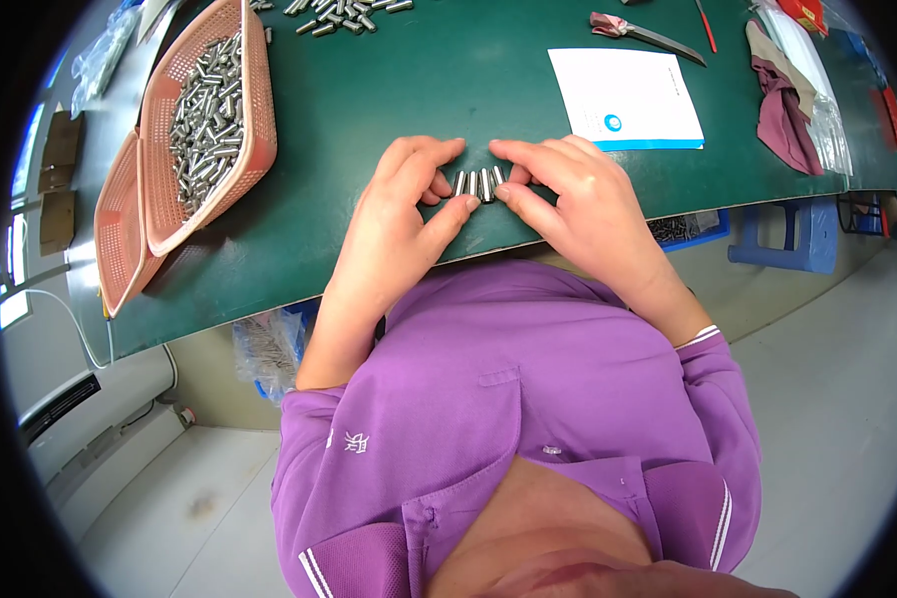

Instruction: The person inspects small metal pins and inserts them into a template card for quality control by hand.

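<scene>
A short row of several silvery metal pins (479, 185) lies side by side on the green table (369, 95), near its front edge. My left hand (404, 199) curls about the left end of the row, its thumb against the pins' near ends and its index finger stretched beyond them. At the right end, my right hand (573, 184) has its thumb tip and bent fingers against the pins, with the index finger raised over the far side. Together the hands hold the row from both ends. The fingertips partly hide the outer pins.
At left, a pink perforated basket (259, 120) full of similar pins rests on another pink basket (120, 229). More loose pins (339, 15) lie at the back. A white-and-blue sheet (628, 95), a wrapped-handle blade (663, 40) and maroon cloth (782, 120) are right. A blue stool (807, 239) stands below.
</scene>
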`<state>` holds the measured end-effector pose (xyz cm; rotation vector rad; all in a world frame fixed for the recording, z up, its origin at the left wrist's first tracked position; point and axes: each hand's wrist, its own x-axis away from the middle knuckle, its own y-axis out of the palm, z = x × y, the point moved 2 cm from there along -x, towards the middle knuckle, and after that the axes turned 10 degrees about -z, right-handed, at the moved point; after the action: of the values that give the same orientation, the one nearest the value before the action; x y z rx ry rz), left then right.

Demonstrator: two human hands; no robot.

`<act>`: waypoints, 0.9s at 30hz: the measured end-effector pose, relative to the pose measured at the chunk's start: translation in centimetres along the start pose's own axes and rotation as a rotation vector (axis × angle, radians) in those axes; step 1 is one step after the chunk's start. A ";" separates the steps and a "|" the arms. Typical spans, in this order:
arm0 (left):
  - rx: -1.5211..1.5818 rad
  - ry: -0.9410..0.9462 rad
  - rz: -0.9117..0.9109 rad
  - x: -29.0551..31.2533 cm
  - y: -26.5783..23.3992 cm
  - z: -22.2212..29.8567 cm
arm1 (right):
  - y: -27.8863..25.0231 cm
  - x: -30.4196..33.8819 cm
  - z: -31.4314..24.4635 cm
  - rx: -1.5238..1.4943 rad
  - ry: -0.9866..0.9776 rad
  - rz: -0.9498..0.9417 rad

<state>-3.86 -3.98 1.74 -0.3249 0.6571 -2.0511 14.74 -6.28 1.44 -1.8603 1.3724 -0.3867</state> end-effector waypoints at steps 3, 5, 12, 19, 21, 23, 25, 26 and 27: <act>0.014 -0.021 -0.007 -0.1 0.0 -0.1 | 0.4 -0.2 0.0 0.037 -0.001 -0.001; 0.022 -0.045 -0.024 -0.3 0.0 0.0 | 0.5 -0.3 -0.1 0.056 0.000 0.001; 0.076 -0.051 -0.035 -0.1 0.3 -0.3 | 0.6 -0.5 -0.2 0.010 0.005 0.000; 0.109 -0.026 0.034 0.4 0.9 -0.9 | 0.9 -0.3 -0.2 -0.090 0.011 0.014; 0.152 -0.040 0.053 0.4 1.1 -1.2 | 0.9 -0.3 -0.2 -0.105 0.026 0.012; 0.155 -0.043 0.056 0.4 1.2 -1.3 | 1.0 -0.3 -0.1 -0.119 0.042 0.009; 0.157 -0.046 0.058 0.4 1.3 -1.3 | 1.0 -0.3 0.0 -0.132 0.037 0.026; 0.213 -0.077 0.069 0.4 1.4 -1.3 | 1.0 -0.3 0.0 -0.132 0.037 0.026; 0.269 -0.108 0.080 0.5 1.4 -1.4 | 1.1 -0.4 -0.1 -0.137 0.037 0.032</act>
<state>-3.78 -4.50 -0.21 -0.2461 0.3184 -2.0003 13.86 -6.09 0.77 -1.9477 1.4843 -0.3196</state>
